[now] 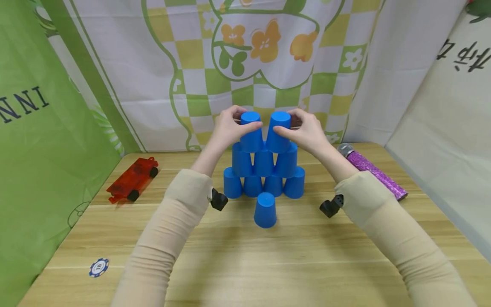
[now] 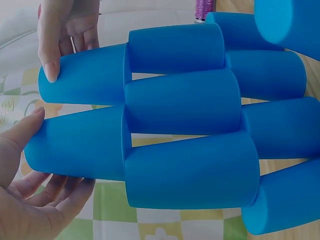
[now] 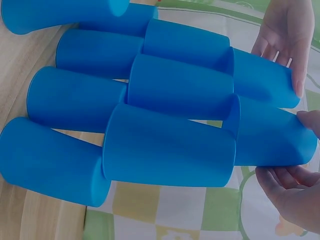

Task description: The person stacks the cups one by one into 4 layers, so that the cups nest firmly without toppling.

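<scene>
Upside-down blue cups stand stacked in three tiers on the table. In the head view my left hand [image 1: 229,127] grips the left top cup [image 1: 251,132], thumb across its front and fingers behind. My right hand [image 1: 305,129] grips the right top cup [image 1: 278,134] the same way. Both top cups rest on the middle row of three cups [image 1: 264,160], which sits on a bottom row of several cups [image 1: 253,184]. One single cup [image 1: 265,211] stands upside down in front of the stack. The left wrist view shows the left thumb and fingers around the left top cup [image 2: 80,142].
A translucent red toy car [image 1: 134,179] lies at the table's left. Nearer the front left edge is a blue-and-white poker chip [image 1: 99,267]. On the right lies a purple glitter microphone [image 1: 374,172]. A patterned curtain [image 1: 199,85] hangs behind the stack.
</scene>
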`<state>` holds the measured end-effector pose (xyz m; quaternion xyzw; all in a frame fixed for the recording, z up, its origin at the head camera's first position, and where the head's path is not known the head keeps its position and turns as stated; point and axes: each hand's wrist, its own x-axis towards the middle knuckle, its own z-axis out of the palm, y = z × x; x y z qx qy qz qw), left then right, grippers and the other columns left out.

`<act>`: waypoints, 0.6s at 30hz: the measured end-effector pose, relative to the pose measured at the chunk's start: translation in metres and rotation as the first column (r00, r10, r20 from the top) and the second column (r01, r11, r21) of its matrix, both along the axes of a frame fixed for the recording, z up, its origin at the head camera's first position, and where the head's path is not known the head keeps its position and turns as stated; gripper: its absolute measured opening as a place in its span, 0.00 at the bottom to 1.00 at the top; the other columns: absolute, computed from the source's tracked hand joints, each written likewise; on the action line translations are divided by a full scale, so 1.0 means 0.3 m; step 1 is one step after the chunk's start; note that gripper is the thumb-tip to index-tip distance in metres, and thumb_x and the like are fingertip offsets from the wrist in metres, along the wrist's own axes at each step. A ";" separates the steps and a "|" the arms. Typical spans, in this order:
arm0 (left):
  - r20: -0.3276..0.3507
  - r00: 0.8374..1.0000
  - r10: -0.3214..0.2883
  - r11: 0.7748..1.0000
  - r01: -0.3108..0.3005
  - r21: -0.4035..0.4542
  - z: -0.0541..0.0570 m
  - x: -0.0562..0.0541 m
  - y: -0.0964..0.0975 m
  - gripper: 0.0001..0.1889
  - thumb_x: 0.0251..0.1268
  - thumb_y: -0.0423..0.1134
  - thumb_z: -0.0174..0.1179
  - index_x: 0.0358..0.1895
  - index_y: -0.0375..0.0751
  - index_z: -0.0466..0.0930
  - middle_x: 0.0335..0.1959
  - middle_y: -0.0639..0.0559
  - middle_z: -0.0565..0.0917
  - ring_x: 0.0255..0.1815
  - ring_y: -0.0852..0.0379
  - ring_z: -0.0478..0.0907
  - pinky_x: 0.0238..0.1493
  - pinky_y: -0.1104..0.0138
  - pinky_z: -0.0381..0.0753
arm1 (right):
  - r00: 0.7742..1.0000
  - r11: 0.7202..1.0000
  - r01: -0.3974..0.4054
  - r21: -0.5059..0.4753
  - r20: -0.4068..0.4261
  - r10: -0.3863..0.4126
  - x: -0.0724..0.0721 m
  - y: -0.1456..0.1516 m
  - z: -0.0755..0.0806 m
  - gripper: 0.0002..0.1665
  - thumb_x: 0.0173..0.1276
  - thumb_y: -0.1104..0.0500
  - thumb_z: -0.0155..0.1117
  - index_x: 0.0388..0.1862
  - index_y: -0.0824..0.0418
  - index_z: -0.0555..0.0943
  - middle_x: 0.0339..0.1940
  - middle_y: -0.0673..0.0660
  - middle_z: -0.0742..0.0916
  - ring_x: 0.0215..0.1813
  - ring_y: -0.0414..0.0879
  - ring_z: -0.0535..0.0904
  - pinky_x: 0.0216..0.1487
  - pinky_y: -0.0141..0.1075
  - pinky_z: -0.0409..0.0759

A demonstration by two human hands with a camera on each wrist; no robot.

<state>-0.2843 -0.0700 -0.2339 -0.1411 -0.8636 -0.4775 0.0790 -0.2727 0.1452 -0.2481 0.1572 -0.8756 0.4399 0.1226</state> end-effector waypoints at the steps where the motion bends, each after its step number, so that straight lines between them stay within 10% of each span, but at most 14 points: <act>1: -0.002 1.000 0.001 1.000 -0.001 -0.002 0.000 0.000 0.001 0.29 0.54 0.53 0.67 0.55 0.40 0.72 0.52 0.45 0.79 0.52 0.51 0.76 0.51 0.59 0.80 | 1.000 1.000 0.002 0.000 -0.001 -0.002 0.000 0.000 0.000 0.31 0.62 0.50 0.66 0.59 0.66 0.72 0.53 0.65 0.82 0.54 0.57 0.79 0.56 0.50 0.78; 18: 0.007 1.000 0.011 1.000 -0.011 -0.017 0.000 0.000 0.001 0.30 0.55 0.53 0.66 0.56 0.40 0.72 0.53 0.45 0.78 0.53 0.50 0.76 0.54 0.58 0.79 | 1.000 1.000 0.015 -0.007 -0.008 -0.015 -0.002 -0.005 -0.004 0.31 0.61 0.51 0.67 0.59 0.65 0.72 0.54 0.65 0.82 0.55 0.57 0.79 0.56 0.50 0.78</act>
